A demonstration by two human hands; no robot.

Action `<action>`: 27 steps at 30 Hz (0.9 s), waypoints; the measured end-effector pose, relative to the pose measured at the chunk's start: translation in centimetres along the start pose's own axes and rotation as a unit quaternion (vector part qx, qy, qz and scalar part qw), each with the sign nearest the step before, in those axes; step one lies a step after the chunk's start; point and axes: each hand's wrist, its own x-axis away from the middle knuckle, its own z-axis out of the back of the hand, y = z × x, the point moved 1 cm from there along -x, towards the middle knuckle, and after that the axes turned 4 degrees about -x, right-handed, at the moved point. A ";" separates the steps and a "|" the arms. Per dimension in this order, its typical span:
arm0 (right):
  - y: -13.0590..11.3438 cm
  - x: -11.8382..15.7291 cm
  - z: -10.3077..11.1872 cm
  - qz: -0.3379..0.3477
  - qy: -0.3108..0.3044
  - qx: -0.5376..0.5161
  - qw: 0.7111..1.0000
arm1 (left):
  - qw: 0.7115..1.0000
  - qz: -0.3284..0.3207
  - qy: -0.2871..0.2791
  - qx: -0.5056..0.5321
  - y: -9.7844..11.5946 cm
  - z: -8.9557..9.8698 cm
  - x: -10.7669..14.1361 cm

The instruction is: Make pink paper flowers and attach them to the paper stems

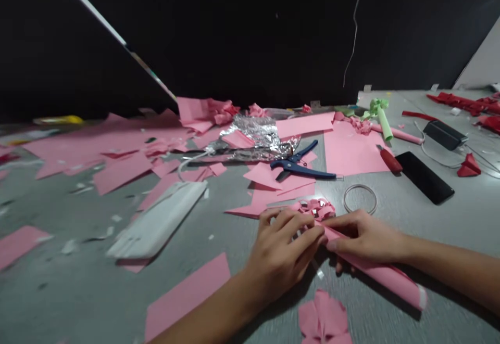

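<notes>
A rolled pink paper tube [390,280] lies slanted across the grey table, its lower right end edged in white. A crinkled pink paper bloom [317,207] with shiny bits sits at its upper left end. My left hand [283,242] has its fingers bent around the joint between bloom and tube. With thumb and fingers, my right hand [361,240] grips the tube just right of that joint. A thin clear strip hangs below my left fingertips. Near the bottom edge lies a pink petal-shaped paper piece [324,319].
Blue-handled pliers [302,167], a wire ring [360,199], a black phone [425,177] and a red-handled tool [390,161] lie beyond my hands. A white power strip [162,220] is at left. Pink sheets [353,149], foil [253,130] and a green paper flower [380,117] lie farther back.
</notes>
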 end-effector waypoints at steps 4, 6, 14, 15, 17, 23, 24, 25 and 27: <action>-0.2 0.1 0.2 -0.012 0.002 0.020 1.000 | 1.000 -0.009 0.004 0.007 -0.2 0.0 -0.1; -0.4 0.1 0.3 -0.020 0.002 0.024 1.000 | 1.000 -0.009 0.001 0.010 -0.2 0.1 -0.2; -0.8 0.1 0.2 -0.019 -0.004 0.034 0.999 | 0.999 -0.035 -0.002 -0.019 -0.3 0.4 -0.2; -0.8 0.1 0.2 -0.018 -0.005 0.035 0.999 | 0.999 -0.040 -0.003 -0.023 -0.3 0.5 -0.2; -0.9 0.2 0.3 -0.018 -0.007 0.039 0.999 | 0.998 -0.050 -0.005 -0.031 -0.3 0.5 -0.2; -1.0 0.2 0.3 -0.017 -0.012 0.044 0.999 | 0.999 -0.043 -0.001 -0.025 -0.5 0.3 -0.1; -1.0 0.2 0.3 -0.016 -0.012 0.042 0.999 | 0.999 -0.039 -0.003 -0.022 -0.5 0.2 -0.1; -1.0 0.2 0.3 -0.015 -0.011 0.039 0.999 | 0.999 -0.035 -0.005 -0.019 -0.5 0.2 -0.1; -1.0 0.2 0.3 -0.012 -0.009 0.034 0.999 | 0.999 -0.029 -0.004 -0.015 -0.5 0.2 -0.1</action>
